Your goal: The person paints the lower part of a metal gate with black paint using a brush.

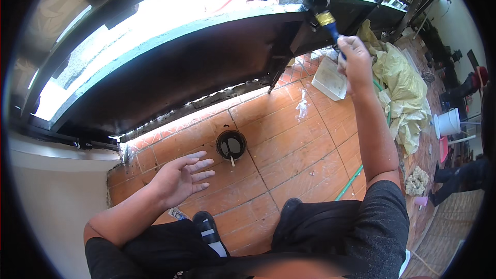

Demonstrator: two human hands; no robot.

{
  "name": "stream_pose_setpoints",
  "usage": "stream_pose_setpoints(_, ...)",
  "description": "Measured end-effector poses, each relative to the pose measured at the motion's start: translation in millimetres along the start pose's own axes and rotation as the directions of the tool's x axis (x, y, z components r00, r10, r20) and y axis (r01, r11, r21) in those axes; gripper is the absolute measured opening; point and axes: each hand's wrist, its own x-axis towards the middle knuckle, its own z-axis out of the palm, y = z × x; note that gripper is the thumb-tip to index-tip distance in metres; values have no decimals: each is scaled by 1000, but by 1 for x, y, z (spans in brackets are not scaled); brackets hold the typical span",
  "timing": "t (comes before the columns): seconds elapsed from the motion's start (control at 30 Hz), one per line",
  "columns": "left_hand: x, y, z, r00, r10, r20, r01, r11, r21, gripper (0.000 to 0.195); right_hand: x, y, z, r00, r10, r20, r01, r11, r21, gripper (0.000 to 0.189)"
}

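Note:
My right hand grips the blue handle of a paintbrush with a yellow ferrule. The brush head is raised to the dark metal gate, near an upright post; its bristles are hard to make out, so contact cannot be told. My left hand is held over the tiled floor with its fingers spread and nothing in it; the fingertips look whitish. Just beyond those fingers, a round can of dark paint stands on the orange tiles with a light stick in it.
A white plastic tub, crumpled yellowish sheeting and a green hose lie on the right. White smears mark the tiles. A white wall borders the left. At far right are a white bucket and a person.

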Motion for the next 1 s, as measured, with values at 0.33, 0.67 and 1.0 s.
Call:
stream_pose_setpoints(0.33,-5,-2,1,1000,-4,-26,4,1000,-10,61,-12,11,-11,972,-188,-138,210,963,170,16)
stream_pose_setpoints(0.67,-4,-2,2,993,83,-89,-81,996,20,56,-98,30,70,669,94,737,471,713,-519,16)
stream_pose_setpoints(1.0,-10,-6,2,982,143,-122,-143,990,7,61,-125,77,113,530,386,755,495,582,-645,21)
